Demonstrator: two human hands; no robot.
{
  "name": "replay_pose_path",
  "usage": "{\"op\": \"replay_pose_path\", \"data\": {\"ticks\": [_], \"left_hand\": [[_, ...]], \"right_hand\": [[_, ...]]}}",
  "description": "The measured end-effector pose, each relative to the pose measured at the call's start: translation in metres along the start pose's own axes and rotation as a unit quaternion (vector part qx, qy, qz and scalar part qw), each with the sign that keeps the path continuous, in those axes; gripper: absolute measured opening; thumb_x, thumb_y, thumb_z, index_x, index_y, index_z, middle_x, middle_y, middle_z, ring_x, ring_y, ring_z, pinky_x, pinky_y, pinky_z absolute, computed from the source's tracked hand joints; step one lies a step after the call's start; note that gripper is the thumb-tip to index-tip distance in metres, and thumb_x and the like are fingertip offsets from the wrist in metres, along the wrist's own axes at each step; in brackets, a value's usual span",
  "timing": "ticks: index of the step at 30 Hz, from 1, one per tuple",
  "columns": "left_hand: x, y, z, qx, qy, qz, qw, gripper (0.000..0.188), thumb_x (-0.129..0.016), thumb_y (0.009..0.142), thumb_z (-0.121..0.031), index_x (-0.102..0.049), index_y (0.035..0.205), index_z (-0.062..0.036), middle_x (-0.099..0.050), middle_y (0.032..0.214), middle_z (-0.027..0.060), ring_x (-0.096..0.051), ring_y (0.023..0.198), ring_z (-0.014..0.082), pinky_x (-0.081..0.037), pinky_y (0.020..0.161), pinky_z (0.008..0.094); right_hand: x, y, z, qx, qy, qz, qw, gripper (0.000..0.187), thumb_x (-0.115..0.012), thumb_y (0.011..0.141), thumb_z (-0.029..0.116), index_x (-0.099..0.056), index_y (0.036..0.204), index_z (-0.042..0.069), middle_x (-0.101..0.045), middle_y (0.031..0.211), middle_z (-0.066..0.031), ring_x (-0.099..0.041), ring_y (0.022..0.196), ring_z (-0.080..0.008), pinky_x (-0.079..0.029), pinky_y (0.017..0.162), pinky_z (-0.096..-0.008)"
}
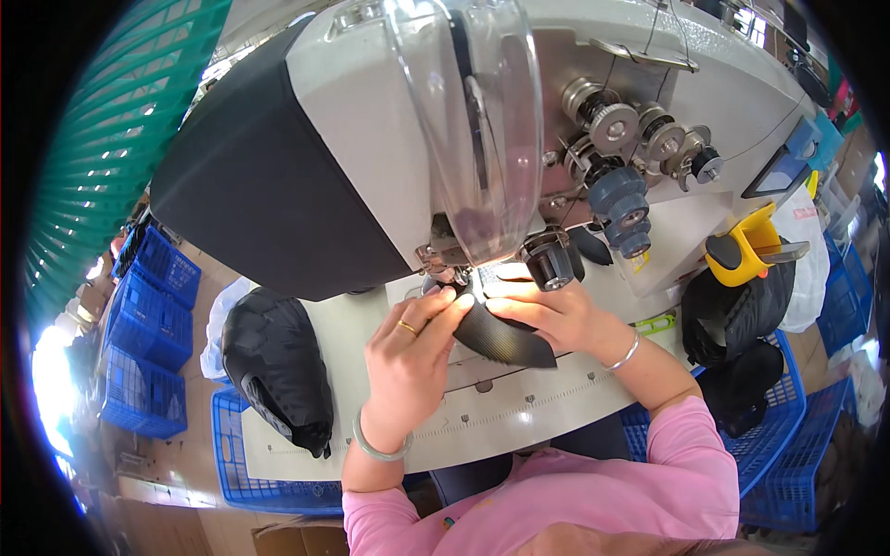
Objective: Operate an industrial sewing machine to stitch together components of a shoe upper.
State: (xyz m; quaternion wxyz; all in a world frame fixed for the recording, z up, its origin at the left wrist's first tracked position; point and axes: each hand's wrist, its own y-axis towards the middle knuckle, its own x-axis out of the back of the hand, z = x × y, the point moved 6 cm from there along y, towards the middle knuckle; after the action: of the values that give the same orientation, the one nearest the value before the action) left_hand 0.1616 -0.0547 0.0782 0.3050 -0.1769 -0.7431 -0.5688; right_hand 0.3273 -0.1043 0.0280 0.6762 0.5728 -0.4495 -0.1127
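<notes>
A black curved piece of material with a fine textured surface lies under the needle area of a sewing machine. My left hand grips its left edge, thumb and fingers pinched together close to the presser foot. From the other side my right hand holds the piece, thumb and fingers against it. A lit spot falls between my fingertips, and the needle itself is too small to make out. The piece's pointed end hangs toward me over the pale machine table.
Bundles of black pieces lie at the left, with others at the right. A yellow holder stands near a green cutter. Blue crates are stacked on the floor; a blue basket sits below the table.
</notes>
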Motion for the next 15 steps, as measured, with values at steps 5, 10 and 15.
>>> {"op": "replay_pose_path", "data": {"ticks": [5,10,15], "left_hand": [[0.0,-0.001,0.014,0.101,-0.103,-0.038,0.989,0.029,-0.068,0.07,0.005,-0.071,0.098,-0.0023,-0.069,0.091,0.0118,-0.066,0.08,0.0289,-0.054,0.072,0.0355],[-0.002,-0.001,-0.003,-0.007,0.025,-0.026,0.999,0.03,-0.068,0.068,0.003,-0.072,0.097,-0.0034,-0.068,0.098,0.0095,-0.065,0.083,0.0269,-0.055,0.07,0.034],[-0.003,-0.004,-0.009,-0.06,0.091,-0.016,0.994,0.033,-0.068,0.065,-0.001,-0.072,0.098,-0.0051,-0.067,0.106,0.0074,-0.065,0.087,0.0259,-0.056,0.068,0.0338]], "right_hand": [[0.009,0.011,0.004,-0.007,0.024,0.078,0.997,0.043,-0.07,0.06,0.01,-0.069,0.103,0.011,-0.059,0.112,0.0017,-0.054,0.106,-0.0228,-0.043,0.086,-0.0438],[0.012,0.016,0.005,-0.028,0.057,0.11,0.992,0.042,-0.072,0.059,0.009,-0.07,0.101,0.011,-0.061,0.11,0.0027,-0.054,0.103,-0.0226,-0.043,0.084,-0.0417],[0.016,0.014,0.004,-0.037,0.083,0.09,0.992,0.045,-0.073,0.058,0.009,-0.071,0.103,0.011,-0.063,0.105,0.0012,-0.055,0.1,-0.0233,-0.042,0.083,-0.0386]]}}
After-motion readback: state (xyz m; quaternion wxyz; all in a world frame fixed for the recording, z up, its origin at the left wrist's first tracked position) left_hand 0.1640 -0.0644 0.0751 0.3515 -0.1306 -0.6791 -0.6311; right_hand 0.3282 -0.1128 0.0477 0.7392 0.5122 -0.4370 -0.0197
